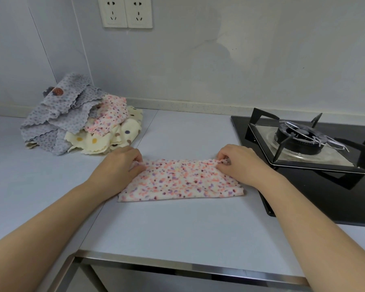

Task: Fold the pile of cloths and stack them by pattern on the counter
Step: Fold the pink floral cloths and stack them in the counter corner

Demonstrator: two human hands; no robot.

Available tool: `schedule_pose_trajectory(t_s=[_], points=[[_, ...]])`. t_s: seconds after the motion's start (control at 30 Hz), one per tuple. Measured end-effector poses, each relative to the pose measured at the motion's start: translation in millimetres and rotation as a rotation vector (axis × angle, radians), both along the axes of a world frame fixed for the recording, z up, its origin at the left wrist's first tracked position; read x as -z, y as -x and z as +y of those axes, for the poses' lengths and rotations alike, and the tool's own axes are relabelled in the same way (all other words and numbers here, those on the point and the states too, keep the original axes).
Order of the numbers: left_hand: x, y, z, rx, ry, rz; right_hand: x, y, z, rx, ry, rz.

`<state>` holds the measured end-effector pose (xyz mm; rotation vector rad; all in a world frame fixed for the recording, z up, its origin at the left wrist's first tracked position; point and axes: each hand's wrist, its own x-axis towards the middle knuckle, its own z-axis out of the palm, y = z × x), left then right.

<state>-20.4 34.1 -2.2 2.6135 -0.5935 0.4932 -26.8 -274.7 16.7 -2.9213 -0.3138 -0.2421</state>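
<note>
Left hand [118, 165], right hand [238, 163] pinch far corners of folded speckled cloth [181, 182] (soft, rectangular).

There is only one view, from a camera worn on the person's head. It looks forward and down over the counter [177, 228] from close above its front edge, facing the back wall [219, 60]. Both forearms enter from the bottom corners. The wide lens bends the edges, so the stove [303, 144] at right appears tilted.
</note>
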Motion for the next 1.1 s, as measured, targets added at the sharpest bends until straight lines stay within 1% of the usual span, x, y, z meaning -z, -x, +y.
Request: schedule_pose_trajectory(t_s=[0.2, 0.4, 0.5, 0.63, 0.7, 0.9, 0.97, 1.1], points=[[-11.5, 2.4, 1.5, -0.017, 0.009, 0.142, -2.7, -0.2, 2.2, -0.058, -0.057, 0.033], [-26.8, 8.7, 2.5, 0.0, -0.017, 0.205, -4.7, 4.7, 3.9, -0.135, -0.127, 0.036], [-30.3, 9.8, 3.9, -0.049, -0.019, 0.271, -3.0, 4.4, 4.3, -0.138, -0.171, 0.052], [-36.0, 13.2, 5.5, -0.042, 0.004, 0.291, -1.7, 4.8, 5.7, -0.134, -0.218, 0.027], [-39.2, 14.6, 9.2, -0.036, 0.016, 0.284, -2.2, 6.9, 5.5, -0.137, -0.32, 0.005], [-53.3, 14.9, 20.0, -0.019, 0.12, 0.193, -9.9, 10.2, 2.4, -0.116, -0.739, -0.042], [-58.0, 15.4, 21.5, -0.012, 0.142, 0.193, -10.5, 8.6, 2.7, -0.122, -0.837, -0.044], [-60.8, 17.6, 21.9, -0.006, 0.12, 0.234, -12.1, 7.9, 3.7, -0.117, -0.984, -0.023]])
